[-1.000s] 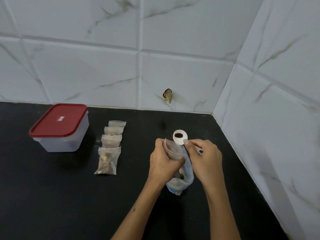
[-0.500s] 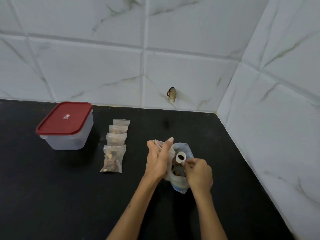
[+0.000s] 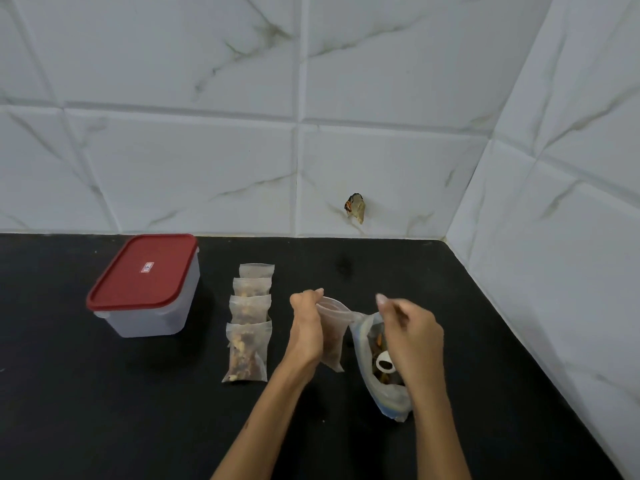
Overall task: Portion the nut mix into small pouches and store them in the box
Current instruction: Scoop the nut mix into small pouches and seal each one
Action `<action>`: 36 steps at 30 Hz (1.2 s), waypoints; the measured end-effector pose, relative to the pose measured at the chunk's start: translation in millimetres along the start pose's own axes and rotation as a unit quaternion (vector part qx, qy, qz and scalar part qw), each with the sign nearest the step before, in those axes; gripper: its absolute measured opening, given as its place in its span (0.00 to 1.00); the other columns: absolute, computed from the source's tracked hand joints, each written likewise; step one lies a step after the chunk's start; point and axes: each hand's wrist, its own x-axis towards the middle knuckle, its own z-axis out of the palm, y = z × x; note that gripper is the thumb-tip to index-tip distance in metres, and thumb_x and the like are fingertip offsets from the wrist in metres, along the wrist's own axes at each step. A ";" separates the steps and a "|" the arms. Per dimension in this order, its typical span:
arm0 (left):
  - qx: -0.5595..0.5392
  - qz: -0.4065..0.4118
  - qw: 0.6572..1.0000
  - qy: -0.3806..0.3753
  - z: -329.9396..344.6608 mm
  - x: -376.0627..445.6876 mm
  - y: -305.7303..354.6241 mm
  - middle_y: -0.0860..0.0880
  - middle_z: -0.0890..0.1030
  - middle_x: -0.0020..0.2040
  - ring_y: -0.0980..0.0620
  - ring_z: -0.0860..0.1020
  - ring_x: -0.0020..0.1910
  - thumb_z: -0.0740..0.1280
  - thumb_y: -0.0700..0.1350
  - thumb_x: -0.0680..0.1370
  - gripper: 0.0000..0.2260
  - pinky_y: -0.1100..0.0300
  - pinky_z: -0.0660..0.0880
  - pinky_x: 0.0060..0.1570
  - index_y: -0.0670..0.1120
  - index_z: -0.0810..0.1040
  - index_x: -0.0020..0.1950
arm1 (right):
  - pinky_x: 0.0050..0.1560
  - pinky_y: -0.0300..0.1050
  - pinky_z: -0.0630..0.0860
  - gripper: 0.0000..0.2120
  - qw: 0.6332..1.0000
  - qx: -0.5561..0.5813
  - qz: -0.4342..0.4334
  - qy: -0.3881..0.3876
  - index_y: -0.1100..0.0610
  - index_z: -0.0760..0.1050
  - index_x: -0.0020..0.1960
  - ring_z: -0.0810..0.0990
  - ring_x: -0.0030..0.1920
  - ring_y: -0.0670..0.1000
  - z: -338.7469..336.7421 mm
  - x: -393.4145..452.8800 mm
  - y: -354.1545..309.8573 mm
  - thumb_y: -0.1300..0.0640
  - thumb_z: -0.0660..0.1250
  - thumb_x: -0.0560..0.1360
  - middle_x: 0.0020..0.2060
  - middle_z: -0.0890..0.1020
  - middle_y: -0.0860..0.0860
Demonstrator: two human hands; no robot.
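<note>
My left hand [image 3: 306,329] grips a small clear pouch [image 3: 333,336] by its open top; nut mix shows dimly inside it. Right beside it stands the large clear bag of nut mix [image 3: 386,393], mouth open. A white scoop [image 3: 385,364] lies inside that bag. My right hand [image 3: 414,337] hovers over the bag, blurred, fingers loosely extended toward the pouch, with nothing seen held. Several filled pouches [image 3: 248,327] lie in a row to the left. The plastic box with a red lid [image 3: 145,282] stands shut further left.
All of this sits on a black countertop [image 3: 104,410]. White marble-look tiled walls close off the back and the right side. A small brown object [image 3: 355,207] sticks to the back wall.
My right hand lowered the scoop into the big bag and let go of it. My left hand drew the small pouch a little left, away from the bag.
</note>
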 end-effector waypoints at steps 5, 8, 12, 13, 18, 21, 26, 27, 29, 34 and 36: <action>-0.017 -0.001 1.000 0.022 -17.9 7.3 12.0 0.38 0.77 0.56 0.44 0.75 0.55 0.57 0.69 0.59 0.43 0.54 0.71 0.44 0.38 0.72 0.62 | 0.49 0.40 0.80 0.06 0.979 0.140 -0.012 -0.147 0.51 0.81 0.49 0.82 0.45 0.41 28.0 -9.8 -34.3 0.53 0.72 0.72 0.42 0.84 0.46; -0.007 0.006 1.000 0.006 -27.2 11.1 15.3 0.37 0.76 0.56 0.42 0.75 0.54 0.61 0.63 0.67 0.34 0.56 0.69 0.38 0.38 0.71 0.62 | 0.49 0.43 0.81 0.04 0.980 0.164 -0.047 -0.105 0.51 0.81 0.44 0.83 0.44 0.43 43.6 -12.0 -38.6 0.60 0.70 0.74 0.40 0.85 0.48; -0.038 0.020 0.998 -0.053 -39.2 12.0 11.8 0.41 0.79 0.52 0.44 0.78 0.51 0.69 0.52 0.72 0.21 0.53 0.74 0.41 0.40 0.73 0.57 | 0.44 0.41 0.80 0.05 0.966 0.250 -0.005 -0.062 0.52 0.82 0.42 0.84 0.42 0.45 50.3 -13.7 -39.5 0.60 0.70 0.74 0.38 0.85 0.49; -0.042 0.023 0.996 -0.080 -42.1 13.0 10.7 0.41 0.81 0.51 0.43 0.79 0.51 0.73 0.52 0.69 0.22 0.52 0.76 0.43 0.40 0.75 0.56 | 0.42 0.40 0.80 0.04 0.960 0.274 0.016 -0.049 0.53 0.82 0.42 0.84 0.41 0.46 50.3 -13.9 -38.6 0.61 0.70 0.73 0.38 0.85 0.50; -0.055 0.030 0.983 -0.175 -44.9 9.5 11.2 0.43 0.85 0.44 0.49 0.83 0.43 0.72 0.44 0.68 0.12 0.57 0.79 0.43 0.42 0.82 0.49 | 0.45 0.51 0.80 0.03 0.939 0.330 0.092 -0.004 0.60 0.82 0.45 0.84 0.44 0.55 49.3 -13.4 -30.6 0.61 0.70 0.73 0.39 0.85 0.55; -0.068 0.034 0.981 -0.181 -45.4 6.9 12.2 0.42 0.85 0.43 0.49 0.83 0.42 0.72 0.45 0.68 0.12 0.56 0.79 0.43 0.41 0.82 0.48 | 0.41 0.47 0.79 0.05 0.935 0.341 0.095 0.007 0.62 0.82 0.45 0.82 0.41 0.55 49.5 -15.2 -31.9 0.60 0.72 0.72 0.38 0.85 0.58; -0.115 0.029 0.978 -0.173 -48.8 4.7 15.5 0.42 0.84 0.40 0.50 0.82 0.39 0.71 0.43 0.69 0.08 0.58 0.79 0.39 0.40 0.83 0.44 | 0.42 0.50 0.78 0.06 0.926 0.363 0.101 -0.007 0.63 0.81 0.44 0.82 0.40 0.54 50.5 -17.4 -37.4 0.60 0.73 0.70 0.38 0.84 0.59; -0.122 0.030 0.978 -0.166 -50.1 3.6 15.9 0.43 0.84 0.40 0.50 0.82 0.39 0.71 0.43 0.69 0.08 0.58 0.80 0.38 0.40 0.83 0.44 | 0.46 0.53 0.78 0.05 0.923 0.371 0.100 -0.021 0.63 0.81 0.44 0.82 0.42 0.56 50.8 -18.4 -39.0 0.61 0.72 0.71 0.39 0.84 0.59; -0.134 0.030 0.978 -0.155 -53.4 0.5 16.2 0.43 0.84 0.39 0.50 0.82 0.38 0.71 0.43 0.70 0.07 0.58 0.80 0.38 0.40 0.82 0.43 | 0.52 0.57 0.77 0.02 0.913 0.393 0.096 -0.050 0.62 0.80 0.44 0.81 0.44 0.57 51.3 -20.4 -41.0 0.63 0.70 0.72 0.40 0.84 0.59; -0.150 0.025 0.979 -0.134 -65.5 -8.6 16.5 0.44 0.84 0.39 0.52 0.82 0.38 0.68 0.40 0.74 0.04 0.59 0.80 0.40 0.40 0.81 0.43 | 0.51 0.55 0.77 0.07 0.899 0.418 0.100 -0.087 0.59 0.81 0.40 0.80 0.43 0.57 59.5 -26.1 -42.8 0.66 0.67 0.73 0.37 0.83 0.57; -0.146 0.023 0.981 -0.130 -71.6 -10.8 15.7 0.44 0.84 0.40 0.52 0.83 0.40 0.68 0.40 0.74 0.04 0.58 0.81 0.41 0.40 0.82 0.44 | 0.48 0.51 0.78 0.08 0.897 0.421 0.102 -0.090 0.58 0.82 0.38 0.80 0.42 0.55 66.0 -29.0 -43.5 0.66 0.67 0.73 0.36 0.83 0.57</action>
